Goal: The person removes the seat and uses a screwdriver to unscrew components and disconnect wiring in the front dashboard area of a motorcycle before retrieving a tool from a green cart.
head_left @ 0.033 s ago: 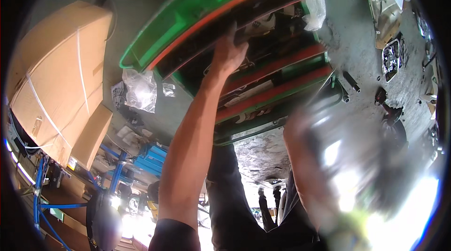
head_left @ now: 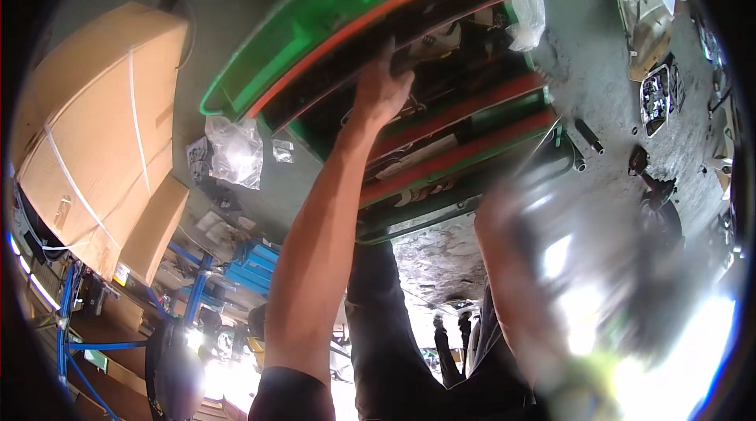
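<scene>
My left hand (head_left: 382, 92) reaches into a large green tool chest (head_left: 276, 35) with red-edged drawers. Its fingers are curled near a dark strip along the upper drawer. Between index finger and thumb is something dark that I cannot make out. Beside the fingers, a pale metal part (head_left: 435, 44) lies among dark tools. My right hand (head_left: 502, 204) is at the chest's lower right corner, badly blurred by glare, so its fingers do not show. Red-and-green drawer edges (head_left: 465, 152) run below my left hand, with several tools in the shadow between them.
A big strapped cardboard box (head_left: 102, 129) stands at the left. Clear plastic bags (head_left: 235, 152) hang at the chest's corners. On the grey floor at right lie a dark cylindrical tool (head_left: 588, 137), a power tool (head_left: 650, 177) and a tray of small parts (head_left: 655, 102). A blue-framed rack (head_left: 197, 287) is lower left.
My left hand and forearm have shifted very slightly to the left. All else looks the same.
</scene>
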A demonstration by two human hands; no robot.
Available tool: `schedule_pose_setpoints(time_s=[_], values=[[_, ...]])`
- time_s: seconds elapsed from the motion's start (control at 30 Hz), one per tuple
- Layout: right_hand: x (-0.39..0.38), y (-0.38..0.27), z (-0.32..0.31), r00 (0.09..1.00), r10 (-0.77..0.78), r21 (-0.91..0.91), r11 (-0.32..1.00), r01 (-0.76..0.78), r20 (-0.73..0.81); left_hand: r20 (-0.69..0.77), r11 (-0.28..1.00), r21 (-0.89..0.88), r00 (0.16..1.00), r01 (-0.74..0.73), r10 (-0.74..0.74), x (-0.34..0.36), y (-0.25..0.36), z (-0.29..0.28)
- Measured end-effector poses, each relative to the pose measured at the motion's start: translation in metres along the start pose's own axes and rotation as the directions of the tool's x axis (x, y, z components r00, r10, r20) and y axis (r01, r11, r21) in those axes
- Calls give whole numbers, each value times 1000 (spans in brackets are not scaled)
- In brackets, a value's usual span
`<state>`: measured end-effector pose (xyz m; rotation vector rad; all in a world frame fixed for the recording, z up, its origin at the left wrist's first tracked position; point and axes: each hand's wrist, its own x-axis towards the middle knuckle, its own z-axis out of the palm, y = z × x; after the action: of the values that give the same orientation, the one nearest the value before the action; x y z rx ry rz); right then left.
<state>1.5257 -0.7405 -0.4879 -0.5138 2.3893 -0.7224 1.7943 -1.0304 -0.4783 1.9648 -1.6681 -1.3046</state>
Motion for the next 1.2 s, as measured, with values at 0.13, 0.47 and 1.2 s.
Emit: schedule_pose_setpoints(time_s=[0.13,0.47,1.2], values=[[-4,-25,6,990,132,-74,988,-135,-46,14,993,-24,993,119,-118,-1,8,-9],[-12,-89,13,967,240,-82,965,-247,-90,-105,999,-19,993,50,-52,-4,23,7],[-11,-122,-8,952,129,-6,991,-133,276,69,842,-260,879,473,-472,-239,24,-39]])
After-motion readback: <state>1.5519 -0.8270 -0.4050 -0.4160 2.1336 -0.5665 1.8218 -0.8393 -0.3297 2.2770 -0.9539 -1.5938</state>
